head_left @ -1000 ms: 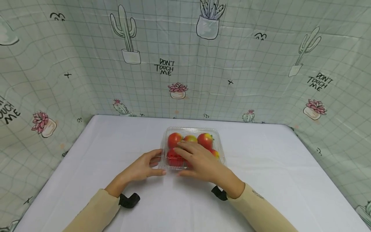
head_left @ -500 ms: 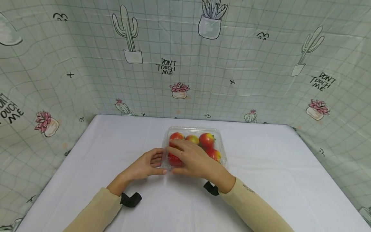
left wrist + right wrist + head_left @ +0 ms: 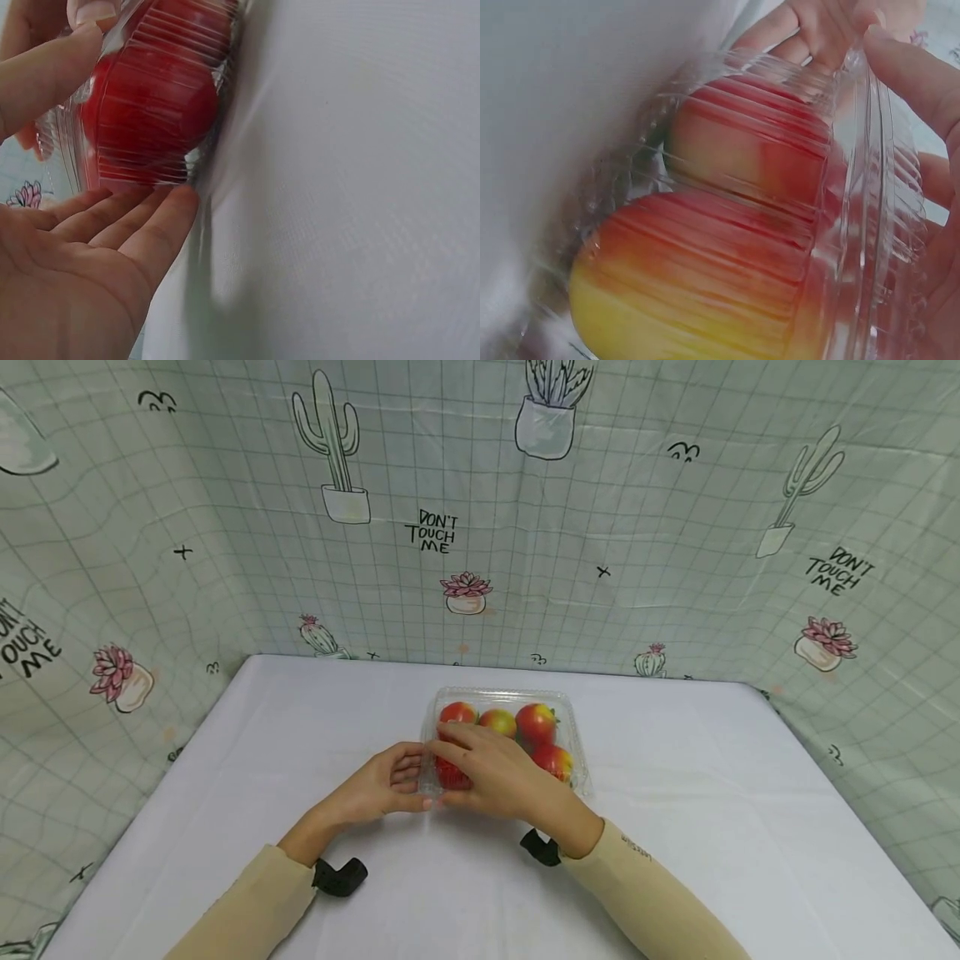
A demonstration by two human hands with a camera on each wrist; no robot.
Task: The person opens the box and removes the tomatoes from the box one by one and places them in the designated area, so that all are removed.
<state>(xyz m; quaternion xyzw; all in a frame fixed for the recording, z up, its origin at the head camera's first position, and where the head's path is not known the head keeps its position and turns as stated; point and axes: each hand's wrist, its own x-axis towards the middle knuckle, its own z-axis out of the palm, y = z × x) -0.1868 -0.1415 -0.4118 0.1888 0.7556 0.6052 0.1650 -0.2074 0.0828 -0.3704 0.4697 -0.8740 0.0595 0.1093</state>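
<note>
A clear plastic clamshell box [image 3: 501,695] sits on the table, its lid down over several round red-and-yellow fruits [image 3: 536,723]. My left hand [image 3: 371,789] is at the box's left side; in the left wrist view its straight fingers [image 3: 127,217] lie against the ribbed side wall, and its thumb meets the front left corner. Across the lid stretches my right hand [image 3: 495,768], fingers over the top, thumb [image 3: 907,67] at the rim near that same corner. The two thumb tips nearly meet. Part of the lid and the front fruits are hidden under the right hand.
A white cloth covers the table [image 3: 300,718]. Behind and on both sides hangs a pale grid-patterned curtain [image 3: 525,527] with printed cacti. Black wrist mounts [image 3: 340,877] stick out by both sleeves, and both forearms reach in from the near edge.
My right hand has slid left over the lid, bringing its thumb to the front left corner beside the left thumb. The left hand and the box stay about where they were.
</note>
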